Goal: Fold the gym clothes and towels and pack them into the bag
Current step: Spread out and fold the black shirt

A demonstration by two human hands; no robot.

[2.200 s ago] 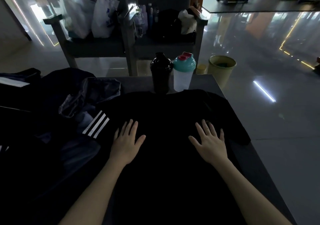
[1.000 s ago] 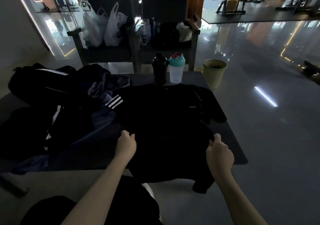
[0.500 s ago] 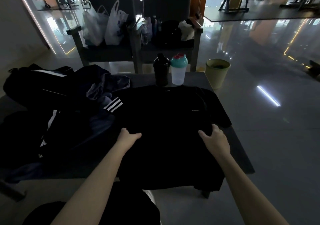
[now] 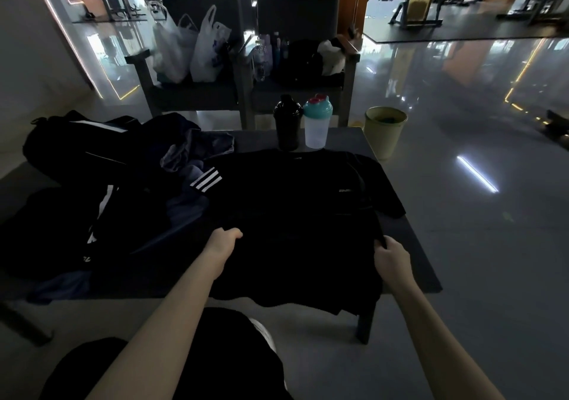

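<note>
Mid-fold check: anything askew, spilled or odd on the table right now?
Nothing spilled; the black shaker and clear shaker stand upright. The black shirt overhangs the table at its near edge; loose clothes lie heaped at left.

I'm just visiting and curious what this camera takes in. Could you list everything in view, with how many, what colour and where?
black T-shirt: one, black, spread on the table, hem over the near edge
table: one, dark grey, in front of the person
clothes pile: one heap, black and blue-grey with white stripes, left of the T-shirt
bag: one, black, far left behind the pile
black shaker: one, black, table's far edge
clear shaker: one, clear with teal lid, beside the black one
bin: one, pale yellow-green, floor past the table's far right corner
chairs: two, dark, behind the table
plastic bags: two, white, on the left chair
left hand: grips the T-shirt's left side
right hand: grips its right side
</note>
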